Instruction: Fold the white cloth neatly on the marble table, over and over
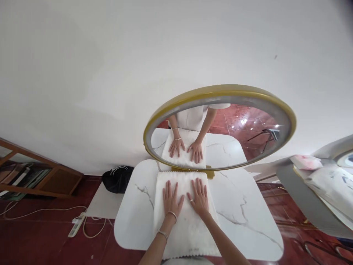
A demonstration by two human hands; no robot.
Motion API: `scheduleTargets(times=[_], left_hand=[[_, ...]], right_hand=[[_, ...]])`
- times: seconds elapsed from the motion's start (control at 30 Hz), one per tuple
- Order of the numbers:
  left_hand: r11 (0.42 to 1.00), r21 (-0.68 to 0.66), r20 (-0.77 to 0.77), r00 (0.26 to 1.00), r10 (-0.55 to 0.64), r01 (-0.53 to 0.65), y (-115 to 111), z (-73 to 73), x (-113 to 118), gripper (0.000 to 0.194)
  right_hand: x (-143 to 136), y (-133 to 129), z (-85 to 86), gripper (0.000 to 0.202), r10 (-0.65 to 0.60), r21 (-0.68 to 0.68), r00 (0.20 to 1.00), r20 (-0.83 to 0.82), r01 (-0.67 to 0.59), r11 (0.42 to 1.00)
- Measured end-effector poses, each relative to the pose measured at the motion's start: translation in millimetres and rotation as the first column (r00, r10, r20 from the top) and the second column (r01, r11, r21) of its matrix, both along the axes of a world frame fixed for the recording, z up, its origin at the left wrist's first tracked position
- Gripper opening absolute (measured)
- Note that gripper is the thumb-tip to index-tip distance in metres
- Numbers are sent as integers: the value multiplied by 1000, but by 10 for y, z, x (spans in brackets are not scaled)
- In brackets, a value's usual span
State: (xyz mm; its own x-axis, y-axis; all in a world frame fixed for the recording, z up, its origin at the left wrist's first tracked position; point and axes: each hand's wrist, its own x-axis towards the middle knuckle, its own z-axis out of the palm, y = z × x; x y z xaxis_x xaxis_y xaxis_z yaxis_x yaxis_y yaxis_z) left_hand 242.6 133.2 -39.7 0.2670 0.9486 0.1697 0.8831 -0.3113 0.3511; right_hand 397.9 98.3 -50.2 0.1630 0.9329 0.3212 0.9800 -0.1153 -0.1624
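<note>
A white towel [184,235] with scalloped edges lies spread over the middle of the white marble-patterned table [242,221]. My left hand [172,200] rests flat on its upper left part, fingers spread, with two bracelets at the wrist and forearm. To the right, my right hand [199,197] also lies flat on the cloth, fingers apart and a ring on one of them. Neither hand holds anything. Just beyond the towel stands an oval mirror [242,129] with a gold frame, which reflects both hands and the towel.
A black bag [117,179] sits on a light surface left of the table. On the red tiled floor lie a power strip [76,225] and cables. A wooden shelf [59,180] stands far left. At right, a grey cabinet [306,198] bears a white plastic bag [333,187].
</note>
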Motion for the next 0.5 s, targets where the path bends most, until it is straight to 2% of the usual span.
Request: scheduleTargets(times=[0.1, 0.27, 0.4, 0.5], left_hand=[[996, 10, 1, 996, 93, -93, 196, 20, -381, 64], [994, 52, -6, 995, 101, -100, 551, 37, -933, 52], [988, 40, -6, 989, 147, -147, 852, 63, -1147, 47], [996, 49, -11, 997, 77, -76, 1105, 47, -1199, 50]], right_hand=[[-367, 141, 14, 71, -4, -2, 1000, 4, 4, 1000], [-918, 424, 74, 72, -5, -3, 1000, -10, 5, 1000], [-1146, 658, 94, 69, -6, -21, 1000, -8, 6, 1000], [-1205, 833, 68, 64, -14, -54, 1000, 2, 14, 998]])
